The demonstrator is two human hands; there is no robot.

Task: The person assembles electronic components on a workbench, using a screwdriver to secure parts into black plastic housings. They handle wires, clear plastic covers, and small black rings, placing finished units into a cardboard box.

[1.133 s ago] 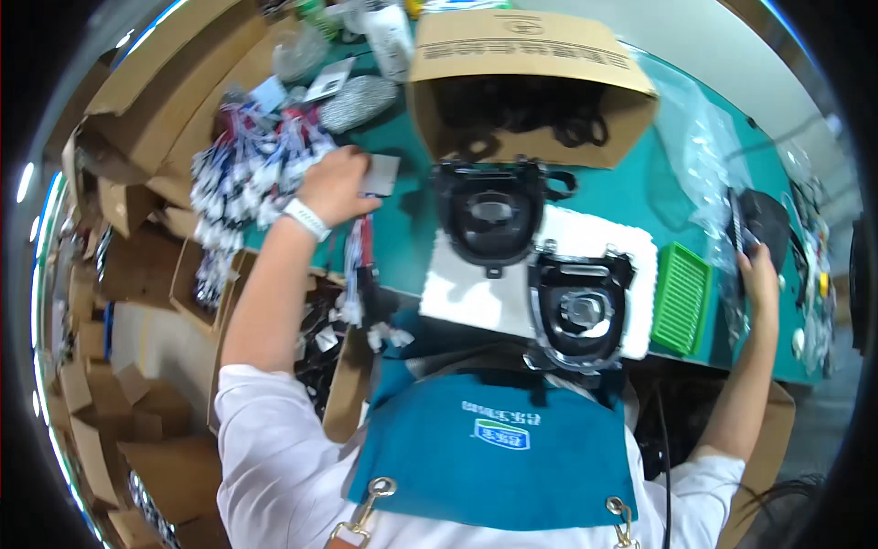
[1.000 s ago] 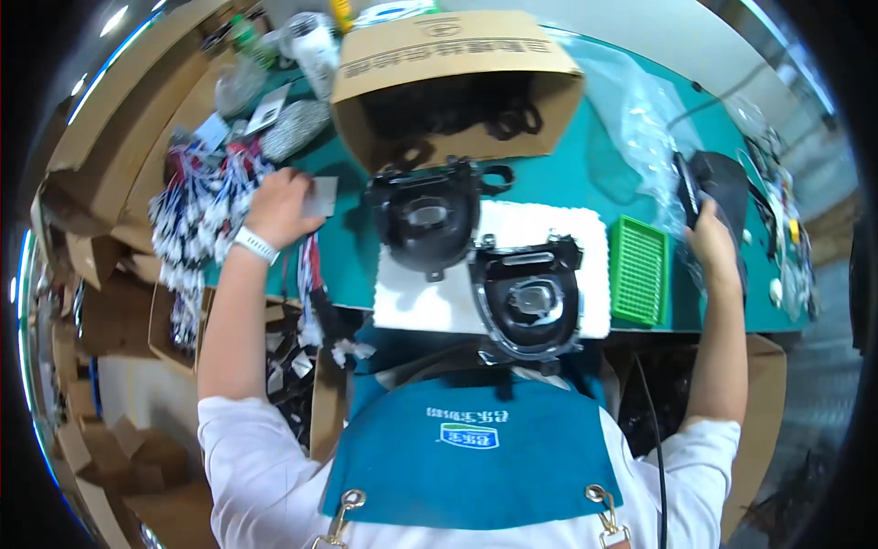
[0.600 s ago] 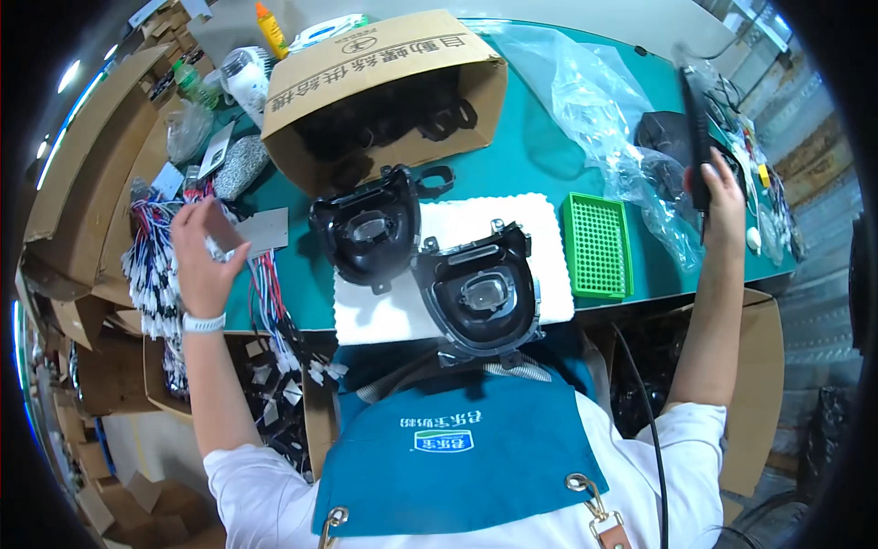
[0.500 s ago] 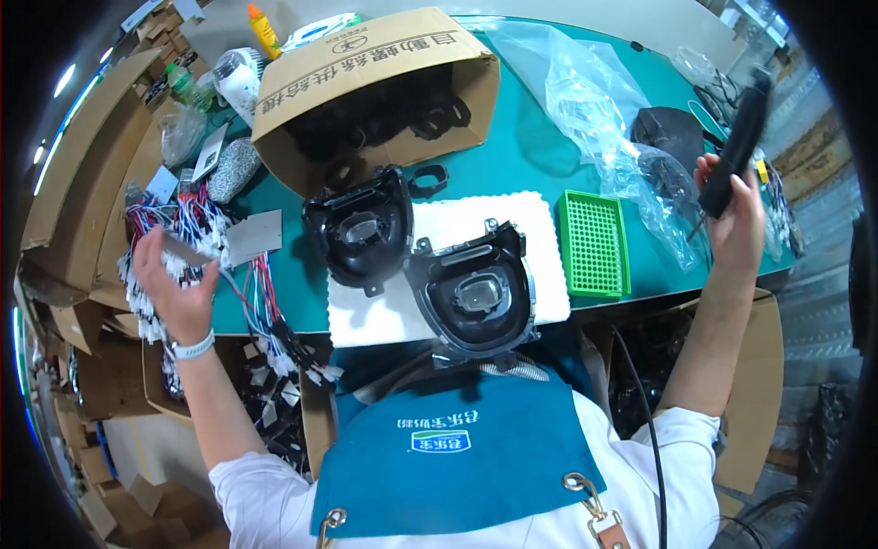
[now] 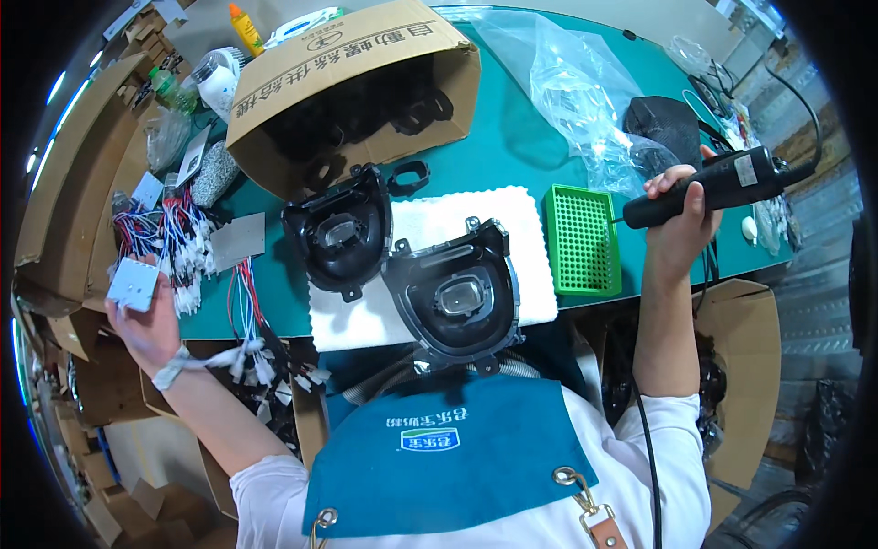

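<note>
My left hand (image 5: 151, 325) grips a pale square plate (image 5: 133, 284) beside a bundle of white-plugged wires (image 5: 183, 233). The fingers of my right hand (image 5: 684, 215) are wrapped round a black electric screwdriver (image 5: 739, 179), lying almost level, its cord running off at the back. The screwdriver's thin bit points left, at the right edge of a green tray (image 5: 615, 245) full of small holes. Between my hands, two black lamp housings (image 5: 346, 206) (image 5: 498, 316), each with a clear oval lens, rest on a white cloth (image 5: 535, 247). One housing overhangs the table's near edge.
An open carton (image 5: 352, 50) of black parts stands at the back, with a black oval ring (image 5: 409, 177) before it. Clear plastic bags (image 5: 585, 101) lie at the back right. Another grey plate (image 5: 238, 242) with wires hangs near the left front edge of the green table (image 5: 512, 165).
The screwdriver has swung from upright to nearly level, and its bit has come to the green tray. My left hand has moved lower and left, turning the plate's pale face into view.
</note>
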